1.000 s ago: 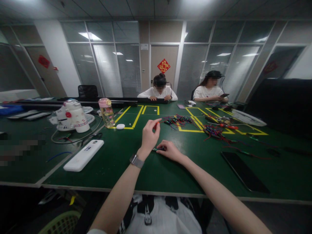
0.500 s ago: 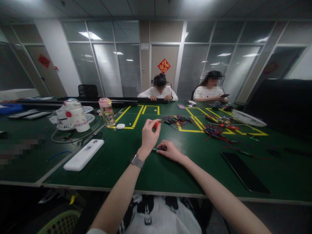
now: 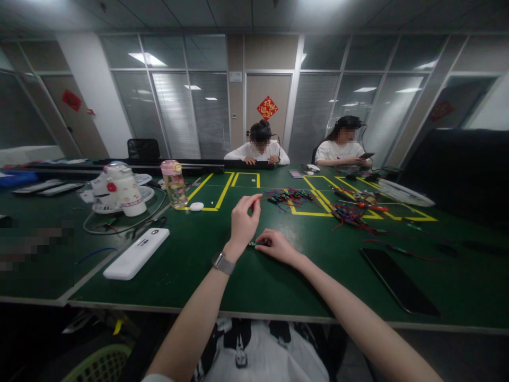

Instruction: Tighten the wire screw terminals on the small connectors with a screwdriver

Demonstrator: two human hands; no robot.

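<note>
My left hand (image 3: 244,220), with a watch (image 3: 223,263) on its wrist, is raised just above the table, thumb and fingers closed on a small orange-red rounded piece (image 3: 258,200). Only a sliver of that piece shows between the fingertips, so its kind is hidden. Lower and to the right, my right hand (image 3: 276,246) rests on the green tabletop, its fingers closed on a small green circuit board (image 3: 252,244). One end of the board pokes out left of the fingertips; the rest is covered by the hand.
Beyond my hands lies a pile of wired circuit boards (image 3: 292,197), with a second wire bundle (image 3: 352,214) to its right. A black phone (image 3: 397,278) is at right, a white power bank (image 3: 137,253) at left. A bottle (image 3: 174,183) stands farther back. Two people sit opposite.
The orange-red piece shows less between my left fingers, which have shifted slightly around it. My right hand and the circuit board stay in place.
</note>
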